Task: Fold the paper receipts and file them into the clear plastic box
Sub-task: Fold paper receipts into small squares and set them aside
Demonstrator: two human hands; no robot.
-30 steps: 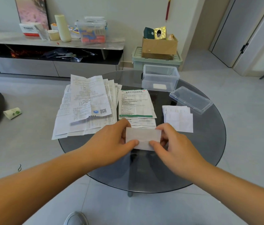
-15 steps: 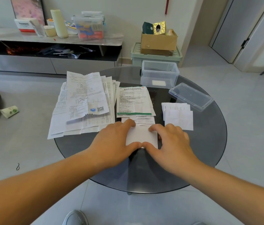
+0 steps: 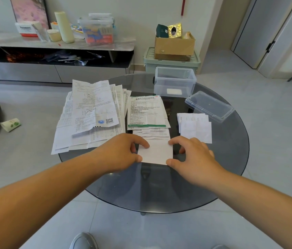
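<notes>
A folded white receipt (image 3: 156, 152) lies flat on the round glass table (image 3: 227, 159). My left hand (image 3: 121, 151) pinches its left edge and my right hand (image 3: 193, 155) pinches its right edge. Behind it sit a short stack of receipts (image 3: 152, 133) under a green-edged leaflet (image 3: 146, 112), and a big pile of unfolded papers (image 3: 91, 112) to the left. A small folded pile (image 3: 195, 127) lies to the right. The clear plastic box (image 3: 174, 81) stands open at the table's far side with one folded slip inside; its lid (image 3: 209, 106) lies beside it.
Beyond the table stand a green bin (image 3: 172, 64) with a cardboard box (image 3: 174, 44) on top, and a low cabinet (image 3: 51, 45) holding containers. A paper roll (image 3: 10, 124) lies on the floor at left. A shoe (image 3: 84, 240) shows below the table edge.
The receipt went from held above the table to lying flat on it, now larger. Both hands pressed it down, then slid apart to its left and right edges.
</notes>
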